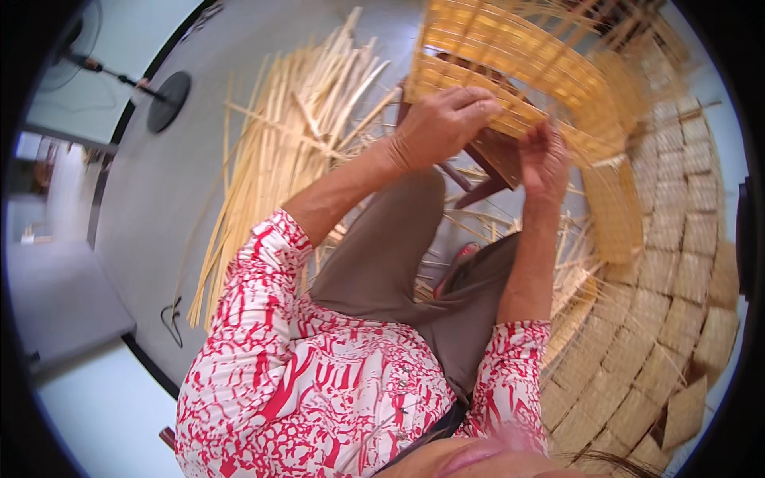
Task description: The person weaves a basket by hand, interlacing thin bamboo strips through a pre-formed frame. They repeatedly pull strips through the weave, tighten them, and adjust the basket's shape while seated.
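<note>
A yellow woven bamboo panel [550, 60], with loose strip ends sticking out at its far side, stands curved in front of me. My left hand [450, 119] is closed on its near edge, thumb and fingers together. Further right along the same edge, my right hand [546, 155] has its fingers curled in a pinch against the weave. Below the panel, a dark brown wooden stool [496, 159] shows between my hands and knees. The fingertips of both hands are partly hidden.
Long loose bamboo strips [279, 151] lie heaped on the grey floor at left. Many woven pieces [669, 231] are stacked along the right side. A standing fan's round base [169, 102] is at far left. Strip scraps lie around my feet.
</note>
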Motion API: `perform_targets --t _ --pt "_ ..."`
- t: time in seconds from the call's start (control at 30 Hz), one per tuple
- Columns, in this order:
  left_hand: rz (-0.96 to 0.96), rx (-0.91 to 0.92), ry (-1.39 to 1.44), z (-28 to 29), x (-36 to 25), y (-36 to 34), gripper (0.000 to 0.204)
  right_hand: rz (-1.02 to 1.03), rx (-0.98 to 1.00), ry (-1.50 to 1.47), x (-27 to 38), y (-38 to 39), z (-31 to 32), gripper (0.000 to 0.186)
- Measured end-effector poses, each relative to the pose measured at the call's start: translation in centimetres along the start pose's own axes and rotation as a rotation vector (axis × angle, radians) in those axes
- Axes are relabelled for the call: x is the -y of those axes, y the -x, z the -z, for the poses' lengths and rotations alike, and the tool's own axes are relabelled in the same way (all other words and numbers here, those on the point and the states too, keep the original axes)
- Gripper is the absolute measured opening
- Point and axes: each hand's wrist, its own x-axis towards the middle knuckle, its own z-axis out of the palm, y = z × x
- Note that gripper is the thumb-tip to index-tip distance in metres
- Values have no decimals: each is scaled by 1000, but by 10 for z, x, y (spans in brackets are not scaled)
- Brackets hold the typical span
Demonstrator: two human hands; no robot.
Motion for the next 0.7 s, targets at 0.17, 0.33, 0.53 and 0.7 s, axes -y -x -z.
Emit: perform_targets --t 0.17,0.33,0.53,0.7 --pt "-105 142 -239 -22 8 -39 33 52 -19 -53 9 24 -26 22" --pt "-221 191 -272 -29 -3 -58 18 66 -92 -185 7 31 -16 27" --pt "-12 155 25 -26 -5 -56 6 -101 158 -442 5 22 -1 19" --pt "56 292 202 -12 5 -64 14 -5 374 16 30 35 -44 49"
